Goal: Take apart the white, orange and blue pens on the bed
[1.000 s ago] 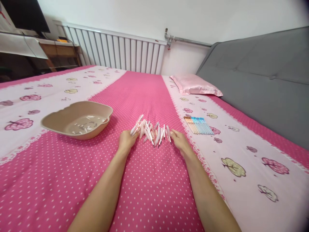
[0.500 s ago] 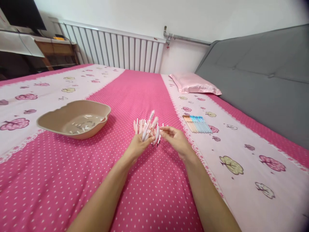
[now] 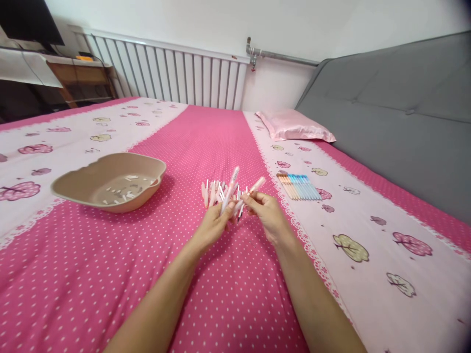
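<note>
My left hand (image 3: pixel 212 224) is closed around a pale pink pen (image 3: pixel 230 188) that points up and away from me. My right hand (image 3: pixel 268 212) pinches a second pale pink pen (image 3: pixel 253 187), tilted up to the right. Both hands hover just above a loose pile of white and pink pens (image 3: pixel 215 192) lying on the pink dotted bedspread (image 3: pixel 206 274). The two held pens nearly cross between my hands.
A beige shallow basin (image 3: pixel 84 177) with several small white caps inside sits to the left. A neat row of orange and blue pens (image 3: pixel 299 187) lies to the right. Farther back are a pink pillow (image 3: pixel 294 126), a grey headboard (image 3: pixel 397 113) and a white radiator (image 3: pixel 165 73).
Both hands rested on the pile a second ago. They have lifted off it, each now holding a pen, and the right hand has drawn its pen up and to the right.
</note>
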{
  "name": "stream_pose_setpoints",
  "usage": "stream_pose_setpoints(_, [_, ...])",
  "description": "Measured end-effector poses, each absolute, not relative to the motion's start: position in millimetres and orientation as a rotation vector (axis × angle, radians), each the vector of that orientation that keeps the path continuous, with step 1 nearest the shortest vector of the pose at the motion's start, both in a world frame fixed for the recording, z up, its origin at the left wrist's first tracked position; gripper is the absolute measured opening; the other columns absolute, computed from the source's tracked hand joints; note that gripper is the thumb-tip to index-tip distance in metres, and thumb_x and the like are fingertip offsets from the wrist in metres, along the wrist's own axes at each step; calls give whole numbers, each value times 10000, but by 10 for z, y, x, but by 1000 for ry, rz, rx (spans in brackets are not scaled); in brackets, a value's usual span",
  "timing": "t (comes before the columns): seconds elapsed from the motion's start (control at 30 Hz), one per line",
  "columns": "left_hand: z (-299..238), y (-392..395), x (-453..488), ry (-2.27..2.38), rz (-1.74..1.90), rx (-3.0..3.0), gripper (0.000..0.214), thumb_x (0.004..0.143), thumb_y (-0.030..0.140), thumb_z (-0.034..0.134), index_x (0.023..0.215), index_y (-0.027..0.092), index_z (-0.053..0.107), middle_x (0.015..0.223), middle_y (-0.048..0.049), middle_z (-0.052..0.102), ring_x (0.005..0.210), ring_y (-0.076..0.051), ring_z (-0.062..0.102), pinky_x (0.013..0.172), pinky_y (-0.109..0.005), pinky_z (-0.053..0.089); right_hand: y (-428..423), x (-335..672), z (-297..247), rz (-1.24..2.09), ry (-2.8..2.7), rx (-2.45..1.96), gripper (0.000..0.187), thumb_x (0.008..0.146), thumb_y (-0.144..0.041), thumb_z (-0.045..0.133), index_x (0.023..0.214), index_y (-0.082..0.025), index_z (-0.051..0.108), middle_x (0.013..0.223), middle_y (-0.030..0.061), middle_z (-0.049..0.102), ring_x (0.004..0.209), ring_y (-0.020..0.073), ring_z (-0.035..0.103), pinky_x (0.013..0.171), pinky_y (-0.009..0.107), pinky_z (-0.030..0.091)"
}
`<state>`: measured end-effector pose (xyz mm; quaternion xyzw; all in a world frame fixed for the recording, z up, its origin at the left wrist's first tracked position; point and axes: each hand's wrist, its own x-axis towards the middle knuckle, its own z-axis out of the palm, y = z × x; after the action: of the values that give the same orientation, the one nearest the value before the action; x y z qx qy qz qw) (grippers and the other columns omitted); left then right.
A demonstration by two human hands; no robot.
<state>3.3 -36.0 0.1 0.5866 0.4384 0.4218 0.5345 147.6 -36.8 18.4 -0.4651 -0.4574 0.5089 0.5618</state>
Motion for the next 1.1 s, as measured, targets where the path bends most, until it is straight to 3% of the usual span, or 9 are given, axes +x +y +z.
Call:
stream_pose_setpoints(0.13, [-19,-314,-8,1089,1222,1281,379,762,452,546,1017,186,636,588,22,490,548,-92,423,521,-200,322,-340,1547,157,1164,-1023,-1130,243,637,-376,696,647,-153,598,548,-49,485,490,64,390,508,219,308])
stream_pose_setpoints(0.27, [50,-342,-16,883,1279,1145,334,723,383,624,1007,207,619,503,73,346,448,-47,298,447,-178,228,-327,1589,148,1220,-996,-1108,264,642,-400,687,678,-158,590,568,-43,492,508,73,411,524,221,324])
stream_pose_setpoints(0.43, [70,-360,20,907,1233,1023,294,585,367,739,739,159,600,448,89,365,377,-22,250,387,-184,152,-315,1599,150,1238,-979,-1118,292,617,-418,700,689,-158,586,573,-43,502,507,74,423,518,219,322])
stream_pose_setpoints(0.53, [59,-356,29,1039,1235,1076,311,573,376,744,752,158,615,444,92,372,372,-20,233,390,-188,159,-319,1587,148,1223,-1011,-1136,290,625,-422,692,668,-157,582,566,-39,494,502,74,409,508,221,312])
stream_pose_setpoints(0.7, [67,-388,56,1241,1191,1338,348,451,302,805,728,140,670,513,32,517,437,-58,367,427,-211,241,-353,1523,158,1201,-1037,-1120,262,634,-398,691,633,-165,572,524,-54,462,475,68,378,492,224,292])
stream_pose_setpoints(1.0, [48,-404,48,1105,1075,1329,248,568,334,748,634,117,649,565,-22,572,497,-79,443,474,-212,311,-354,1471,172,1222,-999,-1027,221,595,-300,734,544,-163,569,497,-57,473,484,63,384,511,221,299])
stream_pose_setpoints(1.1, [71,-420,24,1011,993,1216,279,610,384,718,584,120,632,497,3,518,426,-41,349,423,-198,238,-356,1492,203,1327,-973,-964,173,582,-287,745,597,-157,631,547,-43,523,511,57,412,531,211,331])
